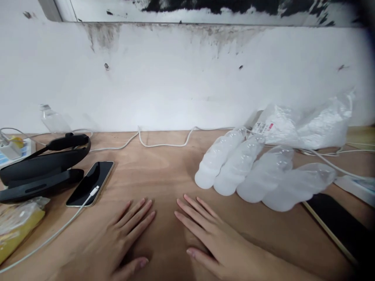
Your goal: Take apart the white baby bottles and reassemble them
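Note:
My left hand [123,238] lies palm down on the wooden table [152,168], fingers stretched out and holding nothing. Opposite it, my right hand [209,234] also rests flat on the wood with its fingers apart. A dark-screened phone [93,181] lies beyond my left hand, a white cable plug [94,191] on top of it. Beyond and to the right of my right hand are several translucent white stacks of nested plastic pieces [228,175], laid side by side and slanting toward the wall.
Black headset-like gear [43,166] and a yellow packet [20,224] sit at the left, with a clear bottle [52,119] behind. A white cable [164,145] runs along the wall. At the right are crumpled plastic bags [307,123], a power strip [357,187] and a dark flat object [336,222].

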Motion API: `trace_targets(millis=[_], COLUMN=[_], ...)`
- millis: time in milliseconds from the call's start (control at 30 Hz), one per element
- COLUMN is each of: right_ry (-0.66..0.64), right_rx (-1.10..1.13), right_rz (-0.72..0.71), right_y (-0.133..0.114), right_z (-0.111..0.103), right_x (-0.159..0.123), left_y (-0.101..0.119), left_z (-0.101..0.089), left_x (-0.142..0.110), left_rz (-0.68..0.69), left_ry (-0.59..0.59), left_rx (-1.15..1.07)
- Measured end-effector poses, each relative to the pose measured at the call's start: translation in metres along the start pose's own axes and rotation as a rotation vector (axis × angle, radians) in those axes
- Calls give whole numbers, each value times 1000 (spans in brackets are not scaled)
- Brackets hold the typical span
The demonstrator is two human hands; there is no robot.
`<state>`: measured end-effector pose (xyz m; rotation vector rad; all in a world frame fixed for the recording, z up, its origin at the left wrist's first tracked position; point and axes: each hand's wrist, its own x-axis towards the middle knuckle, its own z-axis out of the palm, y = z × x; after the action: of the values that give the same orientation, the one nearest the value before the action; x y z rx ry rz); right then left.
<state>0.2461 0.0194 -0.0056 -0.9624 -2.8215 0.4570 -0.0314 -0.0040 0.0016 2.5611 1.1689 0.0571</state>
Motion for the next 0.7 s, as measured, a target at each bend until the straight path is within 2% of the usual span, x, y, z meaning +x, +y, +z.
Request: trace_targets(millis=[433,700], right_ry=[33,3], right_rx=[-1,-25], right_rz=[-6,15], right_y=[-3,-3], right_z=[1,-2], right_x=[1,1], left_y=[2,0], left_z=[-12,1], left_x=[1,2], left_rz=[26,30], left_ry=[-59,78], left_rx=[37,28])
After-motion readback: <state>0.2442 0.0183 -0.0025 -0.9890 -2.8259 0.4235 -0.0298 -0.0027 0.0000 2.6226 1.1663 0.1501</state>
